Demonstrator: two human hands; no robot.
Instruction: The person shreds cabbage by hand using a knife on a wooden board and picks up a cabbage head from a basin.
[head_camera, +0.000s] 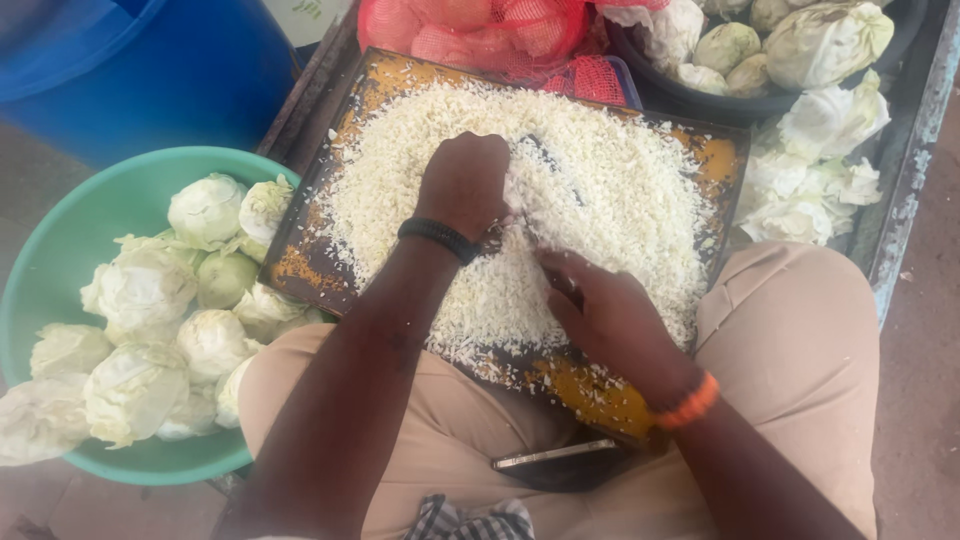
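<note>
A: In the head view, what is under the hands?

B: Shredded cabbage (610, 190), heaped over a dark board (300, 265) on the person's lap. I judge it light, loose and soft; best pinned from above, not pinched.

A: And the hands?

B: The left hand (465, 185) is fisted, knuckles up, its grip closed on a small piece among the shreds. The right hand (605, 315) has its grip curled round what looks like a knife handle; the blade is hardly visible. A green basin (60, 250) of cabbage heads (140, 290) sits left.
</note>
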